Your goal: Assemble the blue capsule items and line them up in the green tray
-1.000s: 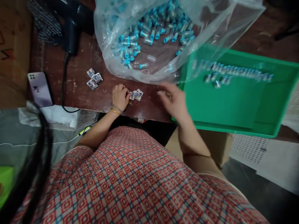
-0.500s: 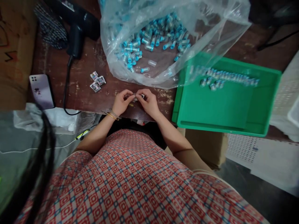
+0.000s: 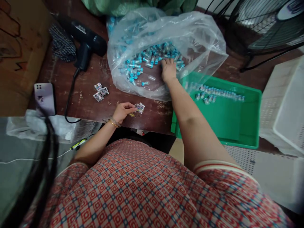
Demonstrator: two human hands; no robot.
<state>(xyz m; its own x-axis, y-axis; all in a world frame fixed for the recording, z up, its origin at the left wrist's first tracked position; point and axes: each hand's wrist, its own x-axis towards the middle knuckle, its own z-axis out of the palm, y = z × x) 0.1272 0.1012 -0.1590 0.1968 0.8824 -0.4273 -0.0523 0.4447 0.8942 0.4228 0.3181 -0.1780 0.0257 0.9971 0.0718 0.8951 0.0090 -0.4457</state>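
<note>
My left hand [image 3: 124, 111] is closed in a pinch at the edge of a small stack of printed square pieces [image 3: 140, 108] near the table's front edge. Inside the mouth of a clear plastic bag [image 3: 152, 93] is my right hand [image 3: 169, 70], fingers slightly apart and reaching down to a heap of small clear tubes with blue caps [image 3: 149, 58]. Its fingertips touch the heap; whether they hold a tube is hidden. More printed square pieces [image 3: 101, 91] lie left of the bag. One clear capless tube [image 3: 151, 78] rests at the bag's opening.
A green tray [image 3: 228, 126] to the right holds rows of small filled tubes [image 3: 220, 91]. At the left are a hair dryer [image 3: 87, 42], its cord, a phone [image 3: 45, 98] and a cardboard box [image 3: 21, 57]. A fan [image 3: 268, 28] stands at the back right.
My right hand has left my left hand and moved forward into the bag. My left hand stays near the table edge, with the printed squares now visible at its fingertips. The view has shifted.
</note>
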